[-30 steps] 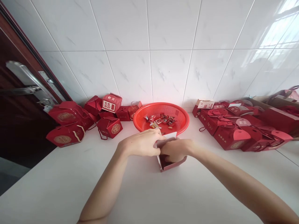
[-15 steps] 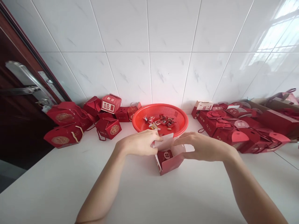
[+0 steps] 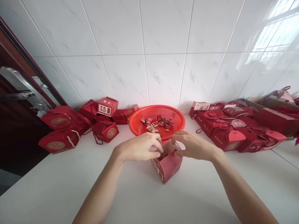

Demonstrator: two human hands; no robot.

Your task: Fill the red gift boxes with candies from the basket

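A small red gift box (image 3: 171,168) stands on the white table with its top partly open, in front of the colander. My left hand (image 3: 142,147) comes from the left, its thumb and fingers closed on the box's left upper edge and flap. At the right upper edge, my right hand (image 3: 193,145) pinches another flap between thumb and fingers. The near flap is raised, and the box's contents are mostly hidden. Just behind the hands sits a red plastic colander (image 3: 180,124) with several wrapped candies (image 3: 164,121) in it.
Several red gift boxes (image 3: 109,131) stand at the left, some stacked. More red boxes (image 3: 227,138) with cords crowd the right side, near a cardboard carton (image 3: 257,109). A tiled wall (image 3: 163,77) borders the table's back, and a dark door (image 3: 14,109) is at the left.
The box's near flap has risen and the side flaps have come inward, covering the red packet that showed inside. Both hands have drawn slightly closer together. The view has shifted a little.
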